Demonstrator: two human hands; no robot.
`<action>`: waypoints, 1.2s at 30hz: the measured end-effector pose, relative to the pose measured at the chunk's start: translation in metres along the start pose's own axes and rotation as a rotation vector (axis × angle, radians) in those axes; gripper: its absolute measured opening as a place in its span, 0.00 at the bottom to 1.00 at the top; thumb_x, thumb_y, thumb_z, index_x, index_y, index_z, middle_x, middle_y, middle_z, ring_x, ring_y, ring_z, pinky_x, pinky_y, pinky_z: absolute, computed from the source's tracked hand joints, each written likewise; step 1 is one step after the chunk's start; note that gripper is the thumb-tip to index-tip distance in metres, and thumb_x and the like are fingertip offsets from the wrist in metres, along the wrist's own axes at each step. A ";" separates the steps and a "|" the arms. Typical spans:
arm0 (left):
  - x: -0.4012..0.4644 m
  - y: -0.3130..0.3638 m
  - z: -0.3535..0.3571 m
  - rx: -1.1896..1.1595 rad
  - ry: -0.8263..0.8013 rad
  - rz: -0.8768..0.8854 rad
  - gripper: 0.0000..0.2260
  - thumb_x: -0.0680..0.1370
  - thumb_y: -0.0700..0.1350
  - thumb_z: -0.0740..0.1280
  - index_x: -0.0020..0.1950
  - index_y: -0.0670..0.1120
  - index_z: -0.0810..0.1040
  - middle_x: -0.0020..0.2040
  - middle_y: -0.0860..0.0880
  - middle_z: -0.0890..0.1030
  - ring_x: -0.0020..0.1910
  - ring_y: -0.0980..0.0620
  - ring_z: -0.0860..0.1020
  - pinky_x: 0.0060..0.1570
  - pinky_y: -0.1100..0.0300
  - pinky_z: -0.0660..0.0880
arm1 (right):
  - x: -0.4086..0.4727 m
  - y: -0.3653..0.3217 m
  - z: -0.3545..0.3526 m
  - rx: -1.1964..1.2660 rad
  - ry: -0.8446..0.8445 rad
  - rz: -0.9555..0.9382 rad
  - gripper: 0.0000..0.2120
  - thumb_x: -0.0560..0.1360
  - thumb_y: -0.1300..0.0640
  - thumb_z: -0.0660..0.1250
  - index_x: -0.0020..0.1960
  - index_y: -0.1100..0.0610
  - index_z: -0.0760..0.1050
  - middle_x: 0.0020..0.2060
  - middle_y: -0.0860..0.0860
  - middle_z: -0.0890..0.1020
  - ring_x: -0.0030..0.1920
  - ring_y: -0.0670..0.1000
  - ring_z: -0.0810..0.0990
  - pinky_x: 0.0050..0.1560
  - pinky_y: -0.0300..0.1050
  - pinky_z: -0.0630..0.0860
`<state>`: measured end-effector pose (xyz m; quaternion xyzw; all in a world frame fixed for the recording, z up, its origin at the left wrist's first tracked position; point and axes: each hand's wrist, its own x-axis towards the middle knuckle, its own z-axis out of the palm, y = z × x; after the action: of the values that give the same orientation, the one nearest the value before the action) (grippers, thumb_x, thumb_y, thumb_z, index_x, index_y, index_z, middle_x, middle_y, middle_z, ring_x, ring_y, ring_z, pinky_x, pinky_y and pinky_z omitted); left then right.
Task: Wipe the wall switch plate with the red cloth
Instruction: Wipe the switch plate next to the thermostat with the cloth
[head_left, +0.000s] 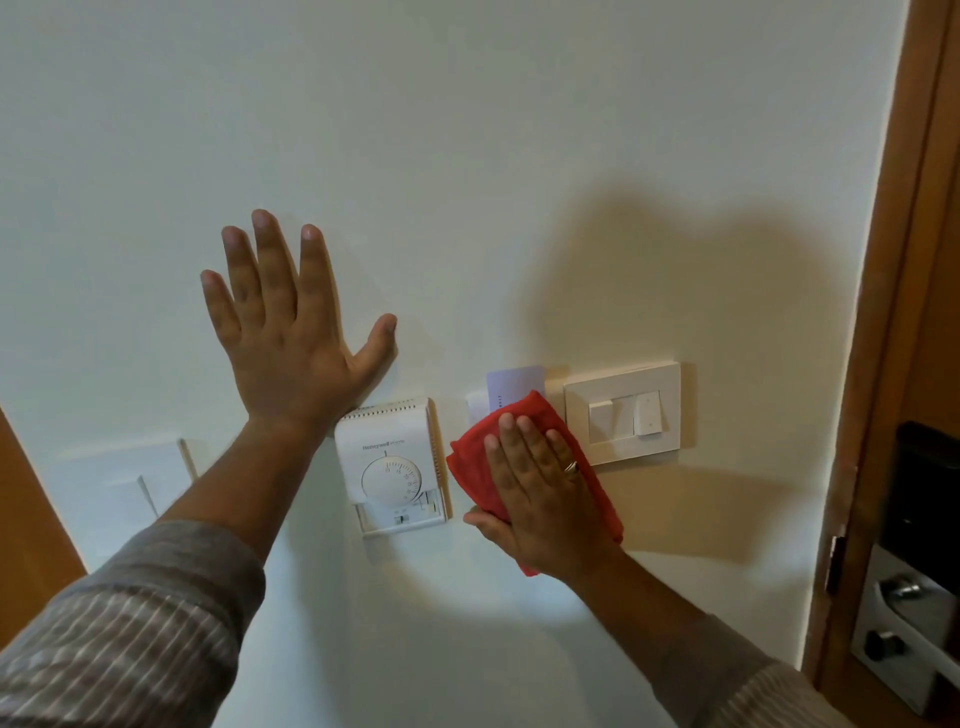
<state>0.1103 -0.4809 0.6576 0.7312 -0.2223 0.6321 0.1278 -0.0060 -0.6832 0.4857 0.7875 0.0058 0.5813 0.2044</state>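
My right hand (540, 483) lies flat on the red cloth (470, 462) and presses it against the wall, over a plate that holds a white key card (514, 384); most of that plate is hidden. The cream wall switch plate (623, 413) with its rockers sits just to the right of the cloth, touching its edge or nearly so. My left hand (291, 332) is spread flat on the bare wall, up and to the left, holding nothing.
A white dial thermostat (392, 467) is mounted between my two hands. A white box (130, 478) sits on the wall at the lower left. A wooden door frame (883, 364) and a door with a dark lock and metal handle (904, 592) stand at the right.
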 end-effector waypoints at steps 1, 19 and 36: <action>0.000 0.000 0.001 0.004 0.009 0.000 0.41 0.79 0.69 0.55 0.83 0.45 0.52 0.82 0.34 0.54 0.81 0.31 0.52 0.78 0.37 0.44 | 0.003 -0.007 0.000 0.018 -0.013 0.061 0.40 0.79 0.34 0.56 0.77 0.63 0.56 0.75 0.62 0.61 0.80 0.60 0.48 0.77 0.58 0.51; 0.000 0.001 0.004 0.025 0.029 -0.045 0.42 0.79 0.69 0.56 0.83 0.42 0.55 0.82 0.33 0.55 0.81 0.31 0.54 0.78 0.36 0.46 | 0.007 -0.026 0.013 0.072 0.010 0.134 0.44 0.79 0.32 0.52 0.80 0.63 0.47 0.80 0.60 0.45 0.80 0.61 0.46 0.79 0.59 0.44; 0.019 -0.003 -0.004 0.035 -0.046 -0.064 0.46 0.76 0.75 0.53 0.84 0.48 0.48 0.83 0.35 0.51 0.81 0.31 0.49 0.74 0.27 0.43 | -0.010 0.012 0.012 0.058 0.031 -0.063 0.47 0.77 0.31 0.58 0.80 0.62 0.47 0.81 0.58 0.46 0.80 0.58 0.48 0.78 0.57 0.49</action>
<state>0.1101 -0.4788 0.6774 0.7542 -0.1907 0.6148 0.1299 -0.0010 -0.6999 0.4777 0.7835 0.0507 0.5862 0.1996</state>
